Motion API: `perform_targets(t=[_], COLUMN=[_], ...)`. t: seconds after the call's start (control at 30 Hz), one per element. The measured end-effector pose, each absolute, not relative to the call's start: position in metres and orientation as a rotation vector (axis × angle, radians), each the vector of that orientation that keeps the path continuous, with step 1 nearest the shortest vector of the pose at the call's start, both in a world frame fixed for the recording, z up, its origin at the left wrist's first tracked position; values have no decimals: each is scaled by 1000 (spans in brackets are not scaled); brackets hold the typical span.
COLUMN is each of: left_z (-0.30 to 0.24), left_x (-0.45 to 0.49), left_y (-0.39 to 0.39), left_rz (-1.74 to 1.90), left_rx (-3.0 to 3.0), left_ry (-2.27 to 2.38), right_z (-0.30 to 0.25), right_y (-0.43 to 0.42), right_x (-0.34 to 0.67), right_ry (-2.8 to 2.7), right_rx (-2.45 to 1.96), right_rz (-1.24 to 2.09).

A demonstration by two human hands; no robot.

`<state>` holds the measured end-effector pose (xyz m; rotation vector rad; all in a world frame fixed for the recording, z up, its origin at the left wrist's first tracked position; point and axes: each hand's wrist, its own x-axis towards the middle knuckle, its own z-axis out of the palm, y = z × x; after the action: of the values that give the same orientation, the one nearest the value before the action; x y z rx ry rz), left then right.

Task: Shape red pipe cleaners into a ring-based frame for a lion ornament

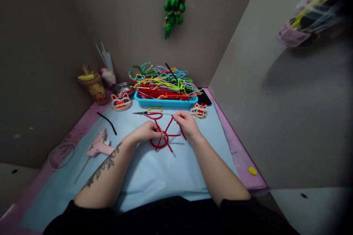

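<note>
Over the middle of the light blue cloth, my left hand (151, 131) pinches a red pipe-cleaner frame (173, 135) near its centre. The frame has several straight spokes and a curved ring part around its lower left. My right hand (187, 123) is closed at the upper right of the frame, its fingertips at a red spoke's end. Below that hand a red pipe-cleaner length hangs toward the cloth. Just beyond both hands lie scissors (154, 113) with red and yellow handles, blades pointing left.
A blue tray (165, 103) heaped with coloured pipe cleaners stands at the back. Small lion-face crafts (121, 102) flank it. At left lie a pink glue gun (99, 145), a black pipe cleaner (107, 122) and a cup (95, 88). Grey walls (242, 99) enclose the table.
</note>
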<state>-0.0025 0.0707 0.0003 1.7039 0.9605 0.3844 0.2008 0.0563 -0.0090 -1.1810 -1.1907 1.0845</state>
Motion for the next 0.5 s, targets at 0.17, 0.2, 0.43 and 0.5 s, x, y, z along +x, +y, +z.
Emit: perform_targets(t=[0.17, 0.2, 0.43, 0.5], left_z=[1, 2, 3, 4], left_x=[-2, -2, -3, -2], left_y=[71, 71, 71, 69], left_rz=[440, 450, 432, 405], left_rx=[1650, 1638, 1654, 1685], left_ry=[971, 977, 972, 965], right_z=[-11, -11, -10, -10], right_y=[58, 58, 57, 57], right_x=[204, 203, 200, 200], right_ry=[-1178, -1175, -1154, -1157], right_rx=[-1198, -1192, -1137, -1138], right_rz=[1207, 1227, 1277, 1287])
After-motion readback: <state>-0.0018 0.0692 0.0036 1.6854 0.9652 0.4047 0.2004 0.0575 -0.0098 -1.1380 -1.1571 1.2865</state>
